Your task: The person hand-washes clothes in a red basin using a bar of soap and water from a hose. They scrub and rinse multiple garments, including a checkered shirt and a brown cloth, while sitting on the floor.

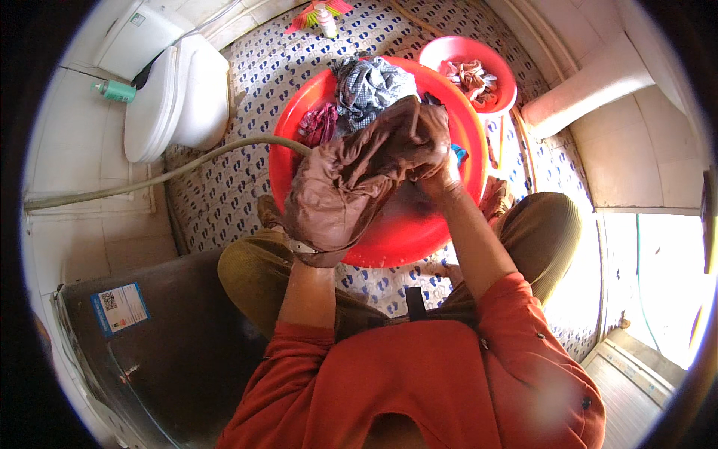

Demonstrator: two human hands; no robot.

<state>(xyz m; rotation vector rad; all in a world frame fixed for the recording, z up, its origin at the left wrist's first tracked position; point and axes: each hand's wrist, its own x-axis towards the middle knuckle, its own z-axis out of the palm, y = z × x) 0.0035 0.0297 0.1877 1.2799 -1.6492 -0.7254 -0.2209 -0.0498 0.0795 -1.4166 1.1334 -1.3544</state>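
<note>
A wet brown garment (348, 185) is stretched over the large red plastic basin (404, 250). Its near left part covers my left hand, so only the wrist and forearm show below the cloth; whether the fingers grip cannot be seen. My right hand (443, 178) grips the garment's right side, fingers partly hidden in the folds. Beyond it in the basin lie a blue-grey checked cloth (373, 87), a dark magenta cloth (318, 123) and a bit of blue cloth (459, 152). Dark water shows under the garment.
A hose (224, 149) runs from the left wall to the basin. A smaller pink basin (507, 84) with cloths stands behind at the right. At the left are a white toilet (199, 95) and a green bottle (118, 91). A white bottle (325, 21) stands by a broom head (307, 17).
</note>
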